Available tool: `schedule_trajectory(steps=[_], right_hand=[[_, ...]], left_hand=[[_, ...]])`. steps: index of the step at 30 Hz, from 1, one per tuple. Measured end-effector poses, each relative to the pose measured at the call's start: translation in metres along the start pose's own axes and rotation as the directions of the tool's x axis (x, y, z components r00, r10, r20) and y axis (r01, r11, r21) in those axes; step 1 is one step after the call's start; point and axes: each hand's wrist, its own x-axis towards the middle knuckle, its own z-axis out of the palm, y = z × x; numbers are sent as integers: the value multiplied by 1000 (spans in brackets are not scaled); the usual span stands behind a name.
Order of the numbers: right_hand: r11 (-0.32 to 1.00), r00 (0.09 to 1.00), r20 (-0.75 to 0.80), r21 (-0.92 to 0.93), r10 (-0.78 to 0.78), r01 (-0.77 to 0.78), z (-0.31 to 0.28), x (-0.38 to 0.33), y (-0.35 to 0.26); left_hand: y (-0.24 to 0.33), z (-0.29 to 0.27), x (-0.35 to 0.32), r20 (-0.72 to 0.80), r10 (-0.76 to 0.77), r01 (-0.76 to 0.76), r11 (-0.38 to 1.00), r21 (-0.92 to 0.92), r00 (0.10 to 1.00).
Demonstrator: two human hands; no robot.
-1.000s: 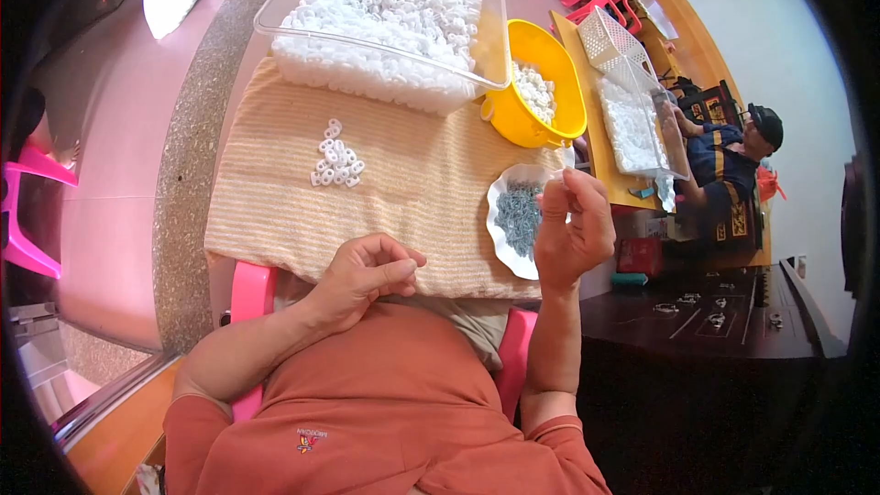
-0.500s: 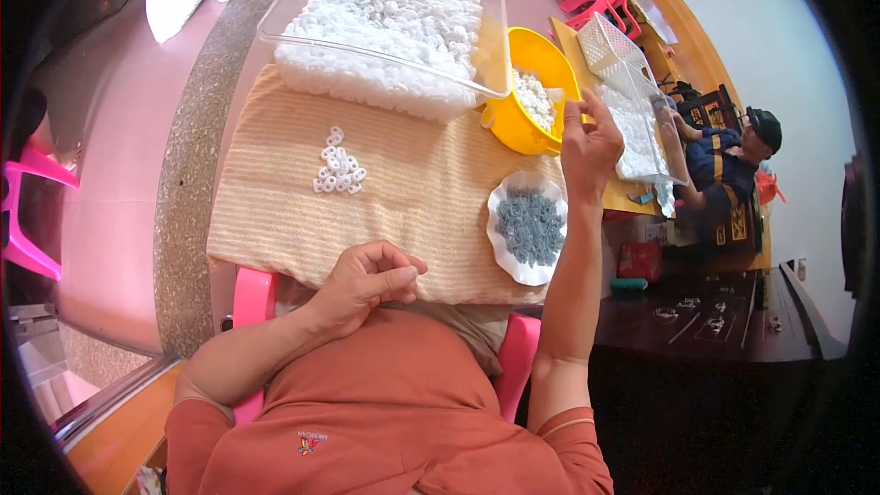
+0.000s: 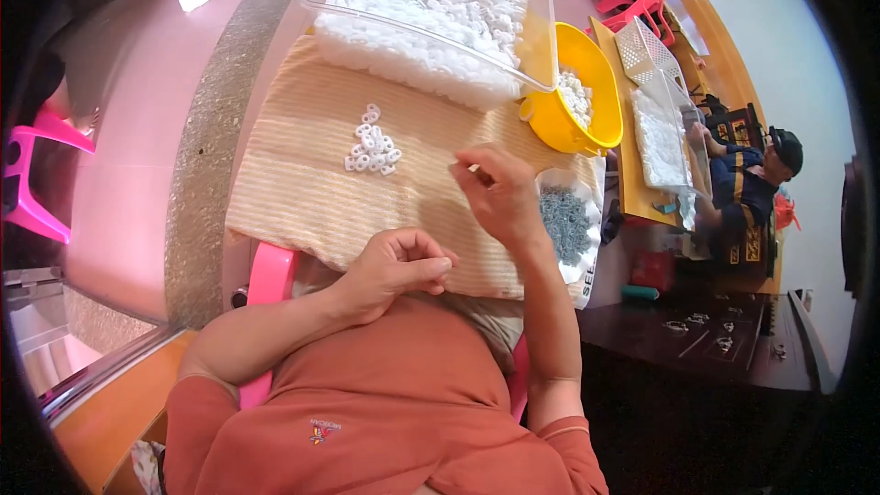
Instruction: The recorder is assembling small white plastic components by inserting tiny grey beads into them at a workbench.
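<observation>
As we see it, the right hand, fingers curled over the striped cloth, could upset the white dish of grey bits if its forearm swings outward, for the two lie close together. The left hand hovers by the cloth's near edge, thumb and forefinger drawn together; we cannot tell whether either hand grips anything. On the cloth before the clear tub, we find a small heap of white oval pieces, alike in shape, many showing holes.
</observation>
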Motion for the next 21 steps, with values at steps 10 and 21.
schedule_trajectory(steps=[10, 21], right_hand=[[978, 977, 165, -140, -134, 158, 42, 17, -15], [960, 967, 246, -247, -72, 134, 52, 19, -15]], left_hand=[[1, 3, -3, 12, 21, -21, 1000, -10, 1000], [3, 0, -2, 25, 24, -24, 999, -26, 999]])
